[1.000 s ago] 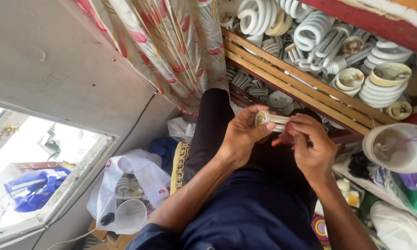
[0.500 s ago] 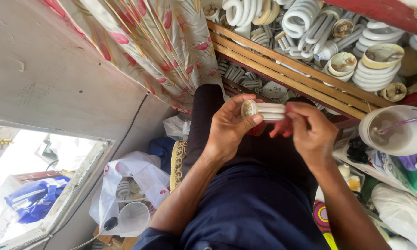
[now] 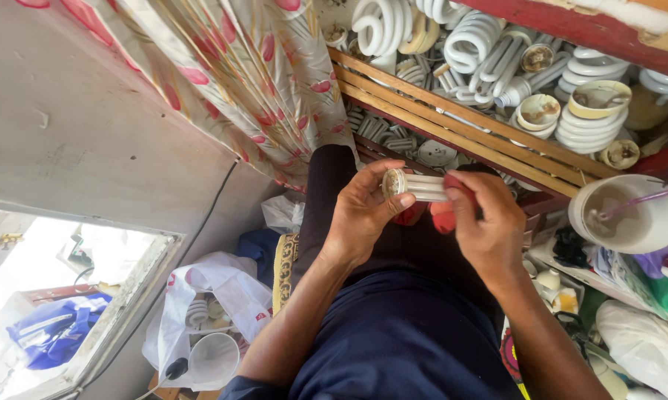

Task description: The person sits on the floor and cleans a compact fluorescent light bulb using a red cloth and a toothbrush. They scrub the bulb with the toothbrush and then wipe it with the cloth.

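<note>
While we look down past our lap, our left hand [image 3: 363, 215] closes around the round, ridged base end of a white tube lamp [image 3: 417, 187], thumb and fingers curled on it. Our right hand [image 3: 482, 222] closes on the lamp's other end and on something red [image 3: 452, 204] beneath it; what that is, we cannot tell. The lamp lies level between the hands, above our dark trousers [image 3: 408, 341], its parallel glass tubes smooth and pale.

Just beyond the hands runs a wooden slatted rack [image 3: 460, 130], its rails bare and worn, and behind it lies a heap of spiral and tube lamps [image 3: 489, 44], glossy white with dusty bases. A round white bowl [image 3: 630, 215] with a thin stick in it sits to the right, near the right hand. A floral curtain [image 3: 237, 81] hangs at the left, against a rough grey wall [image 3: 74, 133]. Down left, a crumpled white plastic bag [image 3: 215, 296] holds more lamps. Open room is tight: the rack closes off the far side, clutter the right.
</note>
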